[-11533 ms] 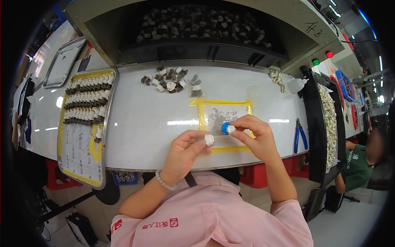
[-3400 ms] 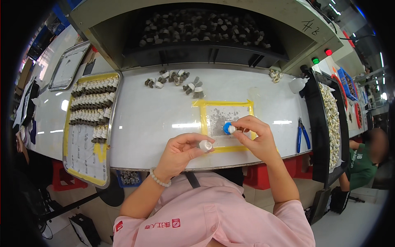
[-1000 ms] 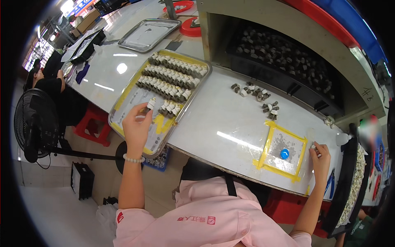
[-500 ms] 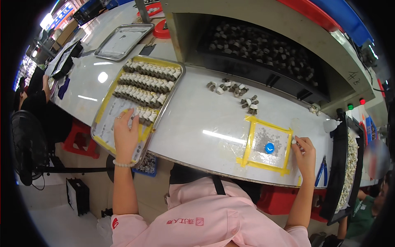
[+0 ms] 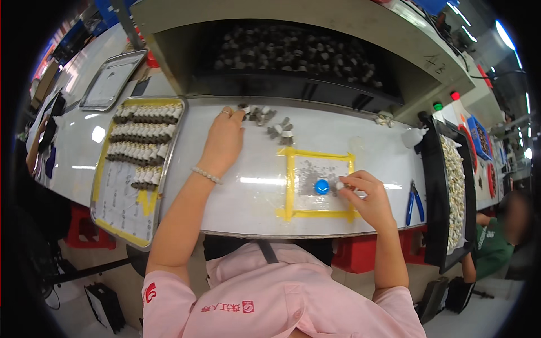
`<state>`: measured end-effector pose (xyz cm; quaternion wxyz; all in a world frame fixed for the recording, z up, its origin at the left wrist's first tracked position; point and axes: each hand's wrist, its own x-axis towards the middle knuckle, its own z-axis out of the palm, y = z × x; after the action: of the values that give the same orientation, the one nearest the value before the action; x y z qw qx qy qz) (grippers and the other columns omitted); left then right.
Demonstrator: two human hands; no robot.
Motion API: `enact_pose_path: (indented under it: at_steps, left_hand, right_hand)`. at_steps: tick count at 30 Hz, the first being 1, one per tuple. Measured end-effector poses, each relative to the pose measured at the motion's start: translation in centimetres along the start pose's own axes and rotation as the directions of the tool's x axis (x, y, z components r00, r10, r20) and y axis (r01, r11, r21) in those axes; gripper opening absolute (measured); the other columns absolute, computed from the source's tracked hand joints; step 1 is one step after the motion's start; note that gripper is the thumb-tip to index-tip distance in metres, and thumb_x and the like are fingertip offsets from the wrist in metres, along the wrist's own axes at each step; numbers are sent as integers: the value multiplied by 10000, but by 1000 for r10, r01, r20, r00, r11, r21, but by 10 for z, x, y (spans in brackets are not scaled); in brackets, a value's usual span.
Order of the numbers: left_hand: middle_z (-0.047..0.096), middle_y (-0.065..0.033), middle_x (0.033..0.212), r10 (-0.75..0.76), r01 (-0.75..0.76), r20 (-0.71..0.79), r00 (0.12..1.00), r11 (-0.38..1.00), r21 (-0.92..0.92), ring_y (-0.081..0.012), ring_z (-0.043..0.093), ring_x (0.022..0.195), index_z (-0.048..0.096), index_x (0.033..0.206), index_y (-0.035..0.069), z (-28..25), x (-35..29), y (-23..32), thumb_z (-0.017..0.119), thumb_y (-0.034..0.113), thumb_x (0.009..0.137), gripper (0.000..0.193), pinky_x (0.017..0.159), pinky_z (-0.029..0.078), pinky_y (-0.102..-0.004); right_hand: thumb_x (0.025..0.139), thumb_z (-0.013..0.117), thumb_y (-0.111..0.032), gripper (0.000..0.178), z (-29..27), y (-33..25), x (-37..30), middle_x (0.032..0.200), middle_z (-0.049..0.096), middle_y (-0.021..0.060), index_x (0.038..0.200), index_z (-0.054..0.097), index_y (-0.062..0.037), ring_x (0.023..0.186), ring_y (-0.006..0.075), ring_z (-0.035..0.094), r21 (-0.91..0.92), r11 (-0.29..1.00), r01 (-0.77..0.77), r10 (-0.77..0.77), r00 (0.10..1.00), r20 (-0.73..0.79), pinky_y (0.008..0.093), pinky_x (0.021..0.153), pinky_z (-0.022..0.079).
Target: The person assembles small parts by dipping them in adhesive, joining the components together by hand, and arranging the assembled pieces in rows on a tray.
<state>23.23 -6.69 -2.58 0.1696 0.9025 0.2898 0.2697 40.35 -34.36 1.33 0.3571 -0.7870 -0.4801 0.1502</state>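
My left hand (image 5: 223, 138) reaches to a loose pile of small white-and-grey parts (image 5: 262, 115) below the machine opening. Its thumb and index finger are apart, with the fingertips at the pile's left end. My right hand (image 5: 367, 195) pinches a small white part (image 5: 340, 185) between thumb and fingertips, over the right side of a yellow-taped square (image 5: 289, 186). Just left of that part stands a round blue cap (image 5: 322, 187); grey smudges mark the square around it. On the left, a metal tray (image 5: 178, 121) holds several rows of the white-and-grey parts (image 5: 141, 133).
A black bin of similar parts (image 5: 293, 53) fills the machine opening. Blue-handled pliers (image 5: 415, 204), a white squeeze bottle (image 5: 414, 136) and a long black tray of pale pieces (image 5: 433, 214) lie right. Another metal tray (image 5: 104, 90) sits far left. A person in green (image 5: 496, 242) is at the right.
My left hand has left the tray and moved right and away from me to the loose pile. My right hand has brought the small white part left, beside the blue cap. The view has shifted.
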Motion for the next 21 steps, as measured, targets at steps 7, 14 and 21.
enact_pose_path:
  at_steps: [7,14,21]
  left_hand:
    - [576,-170,984,-143,158,225,964,986,-53,-310,585,801,586,1084,-18,-14,-16,21,654,9,765,328,743,490,-375]
    - [567,-140,1003,244,-230,172,954,968,-99,-274,594,805,601,1053,1,-15,-31,11,679,7,740,322,749,495,-345]
    - [569,-150,964,-37,151,351,936,941,-304,-257,589,775,595,1014,-13,-24,-39,25,647,5,766,255,726,488,-333]
  right_hand:
    - [754,692,-64,179,8,-8,7,840,631,88,929,699,-27,721,228,615,-87,987,136,-127,986,108,301,634,502]
    - [752,683,-84,153,14,-14,17,820,626,83,897,708,-45,720,236,615,-307,898,316,-265,944,197,324,646,512]
    - [753,670,-86,150,17,-18,21,803,618,87,892,706,-42,716,239,615,-409,837,364,-273,925,266,333,653,512]
